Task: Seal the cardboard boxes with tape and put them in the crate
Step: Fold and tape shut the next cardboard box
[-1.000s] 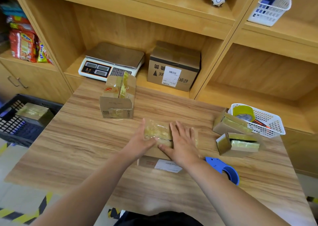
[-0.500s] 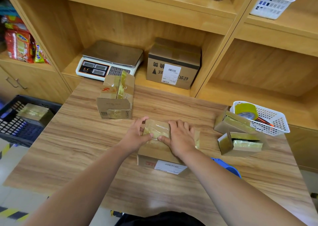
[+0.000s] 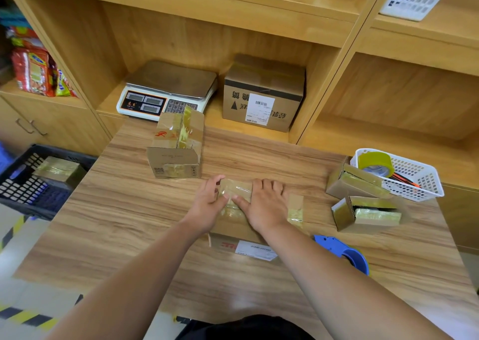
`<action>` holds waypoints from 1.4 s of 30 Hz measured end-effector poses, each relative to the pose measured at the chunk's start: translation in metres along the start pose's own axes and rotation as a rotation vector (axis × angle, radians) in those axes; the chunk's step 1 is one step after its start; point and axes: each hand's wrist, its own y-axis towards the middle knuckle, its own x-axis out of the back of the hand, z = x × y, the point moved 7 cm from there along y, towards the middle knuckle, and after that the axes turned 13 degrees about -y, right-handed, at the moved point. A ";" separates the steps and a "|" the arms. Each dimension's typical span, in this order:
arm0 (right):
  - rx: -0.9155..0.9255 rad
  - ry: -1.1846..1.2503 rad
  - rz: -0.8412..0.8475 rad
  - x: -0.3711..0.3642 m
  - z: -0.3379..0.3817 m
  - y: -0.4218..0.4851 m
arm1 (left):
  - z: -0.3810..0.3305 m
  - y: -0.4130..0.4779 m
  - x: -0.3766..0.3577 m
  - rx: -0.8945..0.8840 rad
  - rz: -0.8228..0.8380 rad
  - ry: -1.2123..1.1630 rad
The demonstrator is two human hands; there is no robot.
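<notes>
Left grip [image 3: 207, 205] is curling round the left end of the cardboard box [image 3: 230, 227], thumb on top. Right grip [image 3: 267, 207] is lying flat, fingers straight and apart, pressing down on the lid. The box is sitting mid-bench [image 3: 129, 223], toward the near edge, white label facing the person. Both thumbs are meeting on the glossy tape strip [image 3: 234, 188] crossing the lid. To do this well, I'd rub from the middle outward and fold the tape ends hard over the sides, so no flap lifts. The tape is looking wrinkled and yellowish, and another band is showing at the right end. The crate [image 3: 31, 189] is waiting off the bench's left edge, one taped box [image 3: 58, 168] already inside.
</notes>
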 end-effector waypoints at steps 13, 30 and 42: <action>-0.239 0.162 0.078 -0.015 -0.089 -0.036 | -0.004 -0.005 0.000 -0.018 0.022 0.119; -0.310 0.135 0.219 -0.016 -0.057 -0.053 | -0.031 -0.046 -0.028 -0.078 -0.130 0.538; -0.433 0.454 0.112 -0.020 -0.116 -0.074 | -0.034 -0.051 -0.024 -0.040 -0.113 0.462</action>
